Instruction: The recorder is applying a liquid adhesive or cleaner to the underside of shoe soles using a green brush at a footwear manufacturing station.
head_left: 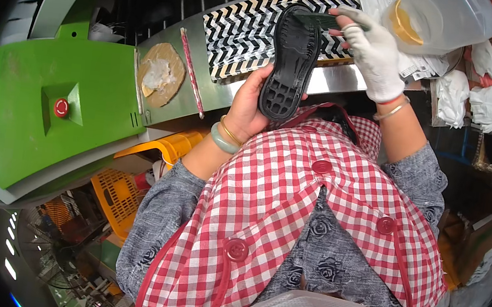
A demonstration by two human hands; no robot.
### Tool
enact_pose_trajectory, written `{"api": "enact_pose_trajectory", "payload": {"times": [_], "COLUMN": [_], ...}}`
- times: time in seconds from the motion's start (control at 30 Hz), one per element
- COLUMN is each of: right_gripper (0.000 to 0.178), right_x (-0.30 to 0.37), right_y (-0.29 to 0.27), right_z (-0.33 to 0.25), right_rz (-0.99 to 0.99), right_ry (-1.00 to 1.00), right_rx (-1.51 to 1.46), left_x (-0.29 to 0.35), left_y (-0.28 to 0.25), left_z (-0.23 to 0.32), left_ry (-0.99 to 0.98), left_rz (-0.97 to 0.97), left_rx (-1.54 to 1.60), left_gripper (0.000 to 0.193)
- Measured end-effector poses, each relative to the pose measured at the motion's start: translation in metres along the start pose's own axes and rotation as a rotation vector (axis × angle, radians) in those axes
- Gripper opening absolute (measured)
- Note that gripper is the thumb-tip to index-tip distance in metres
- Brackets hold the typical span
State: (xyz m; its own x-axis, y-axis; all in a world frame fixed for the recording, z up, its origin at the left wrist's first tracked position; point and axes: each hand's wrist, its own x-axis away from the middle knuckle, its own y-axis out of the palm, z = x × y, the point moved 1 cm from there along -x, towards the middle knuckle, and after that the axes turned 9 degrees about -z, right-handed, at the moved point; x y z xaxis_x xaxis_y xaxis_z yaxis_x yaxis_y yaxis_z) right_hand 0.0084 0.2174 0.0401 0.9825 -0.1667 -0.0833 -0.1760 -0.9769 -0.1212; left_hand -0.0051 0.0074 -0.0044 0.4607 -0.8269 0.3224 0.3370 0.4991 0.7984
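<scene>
One black moulded rubber shoe sole [291, 62] is held upright, tread side toward the camera, above the black-and-white chevron-patterned conveyor belt [241, 32] and clear of its surface. The bare left hand [250, 108] grips the heel end, fingers wrapped behind and the thumb at the edge. The right hand [372, 49], in a white knitted glove, is at the toe end, fingers curled narrowly around a dark flat tool [322, 20] that lies against the sole's upper rim; its exact kind cannot be told.

Judgement: the step in hand appears to be working along the sole's edge at the toe. A further pass would call for a steady grip at the heel and turning the sole so that a fresh stretch of rim meets the tool.

Count: one sole, one tool, one glove. Also present: one green machine housing [38, 111] with one red round button [61, 107], one translucent plastic jug [443, 21], one yellow plastic crate [116, 196].
</scene>
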Motion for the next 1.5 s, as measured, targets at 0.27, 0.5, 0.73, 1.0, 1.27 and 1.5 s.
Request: {"api": "enact_pose_trajectory", "payload": {"times": [0.27,0.5,0.73,1.0,1.27,1.5], "right_gripper": [0.02,0.027,0.03,0.035,0.034,0.033], "right_x": [0.039,0.064,0.096,0.103,0.115,0.068], "right_y": [0.023,0.002,-0.021,-0.026,-0.031,-0.011], "right_z": [-0.021,-0.037,-0.043,-0.034,-0.021,-0.015], "right_rz": [-0.194,0.198,0.672,0.72,0.637,0.471], "right_ry": [-0.285,-0.255,-0.483,-0.422,-0.443,-0.546], "right_rx": [0.687,0.163,0.09,0.158,0.086,0.245], "left_x": [0.0,0.003,-0.018,-0.24,-0.122,-0.055], "left_y": [-0.002,0.018,0.143,0.328,0.212,0.142], "left_z": [0.009,0.024,0.084,0.17,0.094,0.199], "left_ry": [0.048,-0.014,0.199,0.472,0.648,1.111], "left_rz": [0.014,-0.005,-0.516,-0.311,-0.455,0.004], "left_rx": [0.043,-0.019,-0.316,-0.089,-0.919,-1.2], "left_gripper": [0.042,0.045,0.044,0.049,0.029,0.037]}}
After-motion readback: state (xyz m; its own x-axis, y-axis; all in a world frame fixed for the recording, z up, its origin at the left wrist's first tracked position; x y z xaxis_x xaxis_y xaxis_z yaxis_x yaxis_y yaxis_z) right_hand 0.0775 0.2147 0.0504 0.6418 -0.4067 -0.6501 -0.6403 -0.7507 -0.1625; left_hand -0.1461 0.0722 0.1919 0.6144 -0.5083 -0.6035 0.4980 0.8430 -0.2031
